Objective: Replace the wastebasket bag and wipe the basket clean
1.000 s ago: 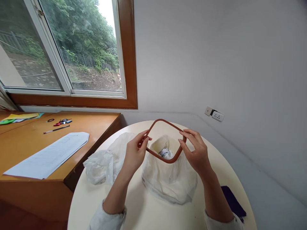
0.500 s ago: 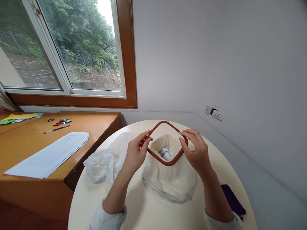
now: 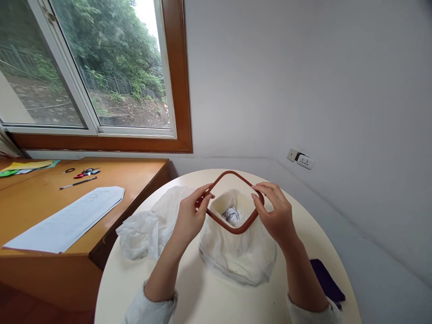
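L hand (image 3: 191, 213) & R hand (image 3: 277, 213) are pinching brown frame (image 3: 237, 231) at left/right corners, fingers nearly closed; even grip prob. best.

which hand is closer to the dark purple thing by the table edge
Right. The right hand holds the right side of the brown frame, beyond and to the left of the dark purple thing; the left hand holds the frame's left side, farther away.

Office-like room: desk (image 3: 138, 173), papers (image 3: 69, 220), pen (image 3: 78, 182).
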A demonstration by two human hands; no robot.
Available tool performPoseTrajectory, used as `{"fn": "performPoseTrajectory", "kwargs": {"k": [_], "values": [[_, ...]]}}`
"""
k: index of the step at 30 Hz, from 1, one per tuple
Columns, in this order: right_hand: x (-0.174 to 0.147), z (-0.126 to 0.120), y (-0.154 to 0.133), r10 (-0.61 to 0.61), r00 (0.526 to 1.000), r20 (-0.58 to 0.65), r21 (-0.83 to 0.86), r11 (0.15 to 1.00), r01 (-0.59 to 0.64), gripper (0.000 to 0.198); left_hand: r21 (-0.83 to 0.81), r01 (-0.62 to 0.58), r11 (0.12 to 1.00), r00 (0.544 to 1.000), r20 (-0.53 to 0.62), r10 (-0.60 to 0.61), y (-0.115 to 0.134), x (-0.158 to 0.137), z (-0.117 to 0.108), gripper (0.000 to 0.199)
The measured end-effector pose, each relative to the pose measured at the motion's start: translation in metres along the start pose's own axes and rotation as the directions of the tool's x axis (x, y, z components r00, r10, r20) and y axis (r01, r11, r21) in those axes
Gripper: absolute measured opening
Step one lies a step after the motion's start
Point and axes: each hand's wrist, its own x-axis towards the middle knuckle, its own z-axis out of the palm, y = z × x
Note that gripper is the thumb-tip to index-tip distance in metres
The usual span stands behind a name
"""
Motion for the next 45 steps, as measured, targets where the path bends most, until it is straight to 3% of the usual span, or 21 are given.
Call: {"fn": "performPoseTrajectory", "kwargs": {"k": [22,27,31,35,41,45], "values": [[0.0,-0.001,-0.002,0.022,0.999,0.035,-0.007,1.0,-0.021,0.021,-0.01,0.007,1.0,1.0,0.006,-0.007,0.002,0.0,-0.001,0.033],[0.0,-0.002,-0.003,0.028,0.999,0.044,-0.031,0.999,-0.026,0.02,-0.052,0.023,0.998,0.998,-0.06,-0.026,0.002,0.0,-0.001,0.031],[-0.001,-0.002,-0.004,0.031,0.998,0.061,-0.085,0.996,-0.026,0.035,-0.121,0.025,0.992,0.988,-0.146,-0.043,0.003,0.001,-0.003,0.033],[-0.002,-0.002,-0.004,0.027,0.982,0.187,-0.177,0.984,0.007,0.046,-0.236,-0.002,0.972,0.979,-0.197,-0.046,0.006,0.003,-0.005,0.035],[-0.007,0.002,-0.003,0.166,0.949,0.267,-0.249,0.964,-0.099,0.04,-0.338,0.029,0.941,0.996,-0.069,-0.056,0.004,0.003,-0.002,0.039],[-0.009,0.006,0.001,0.298,0.922,0.247,-0.256,0.938,-0.235,0.032,-0.158,0.173,0.972,0.982,0.099,-0.159,-0.004,0.003,0.001,0.046]]}}
